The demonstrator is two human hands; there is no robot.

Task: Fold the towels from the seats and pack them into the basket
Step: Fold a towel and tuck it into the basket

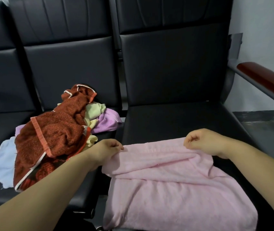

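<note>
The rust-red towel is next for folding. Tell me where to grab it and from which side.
Pinch the rust-red towel by its orange hem band, at the end nearest you. The band lies exposed on top; the rest is crumpled over other towels. Come from above, probably with the nearer left hand once it frees the pink towel.

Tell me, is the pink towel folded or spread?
Partly folded: left hand and right hand pinch the pink towel by its far edge, layers overlapping.
</note>
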